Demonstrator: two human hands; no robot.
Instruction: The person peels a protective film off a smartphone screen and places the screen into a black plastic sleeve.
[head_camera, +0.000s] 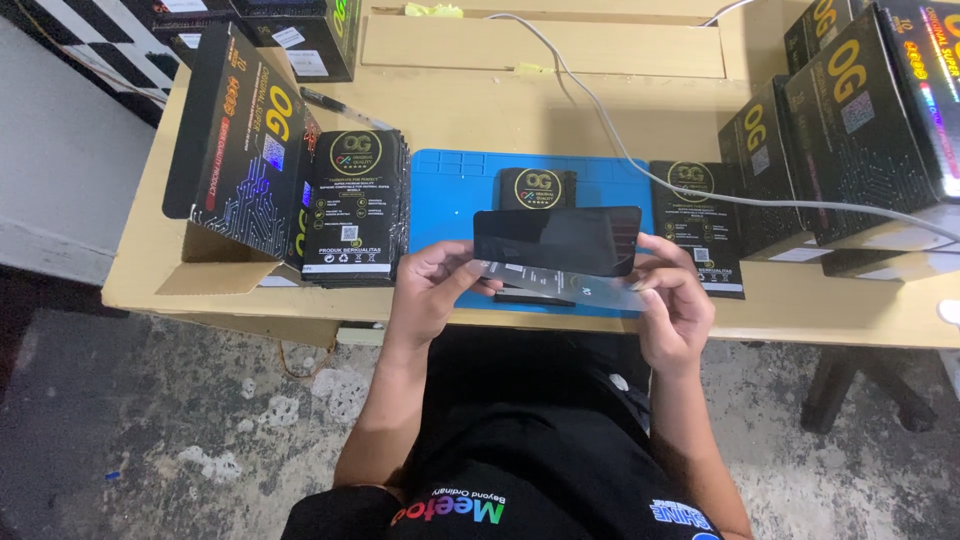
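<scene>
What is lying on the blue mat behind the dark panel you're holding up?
A black packet with a round gold emblem lies on the blue rectangular mat. The dark glossy panel, held by left hand and right hand, covers its lower part.

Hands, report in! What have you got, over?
Left hand and right hand each pinch one end of a dark glass sheet with a clear film beneath it. Held above the blue mat. Nothing blocking.

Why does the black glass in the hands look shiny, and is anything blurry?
Head view: the dark glass panel reflects soft light; the clear film beneath it looks hazy; the left hand and right hand are sharp; the floor is dim.
</scene>
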